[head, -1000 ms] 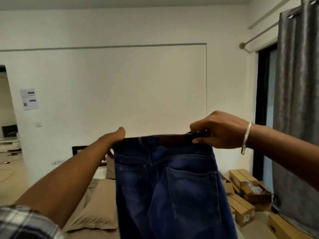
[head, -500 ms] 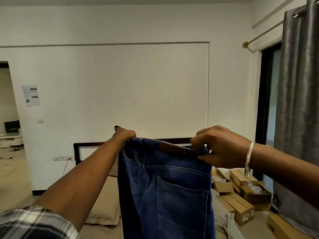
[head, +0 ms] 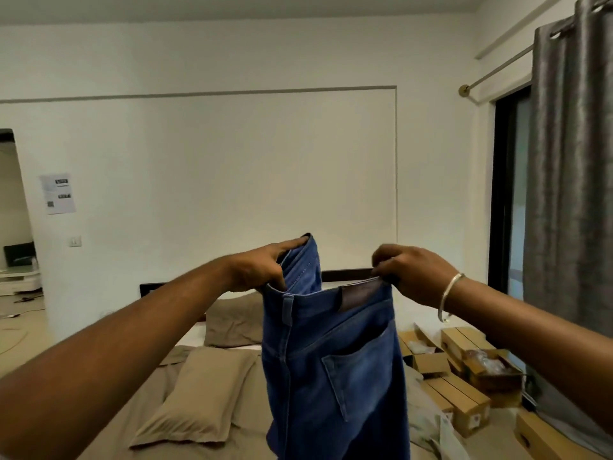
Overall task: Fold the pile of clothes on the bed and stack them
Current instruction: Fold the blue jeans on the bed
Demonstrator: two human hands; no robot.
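Note:
A pair of blue jeans (head: 335, 370) hangs upright in the air above the bed (head: 245, 439), back pocket and brown waist patch facing me. My left hand (head: 262, 267) grips the left end of the waistband, where the denim is bunched and doubled over. My right hand (head: 411, 273) pinches the right end of the waistband beside the patch; a metal bangle sits on that wrist. The legs drop out of view at the bottom edge. No pile of other clothes is visible.
Two tan pillows (head: 199, 396) lie on the tan bedsheet, in front of a dark headboard (head: 348, 274). Several open cardboard boxes (head: 464, 370) crowd the floor right of the bed. A grey curtain (head: 574, 194) hangs at the right; a doorway opens at the far left.
My hands have come closer together and lowered, so the waistband is narrower and folding at the left end. My view has tipped down, showing more of the bed and pillows.

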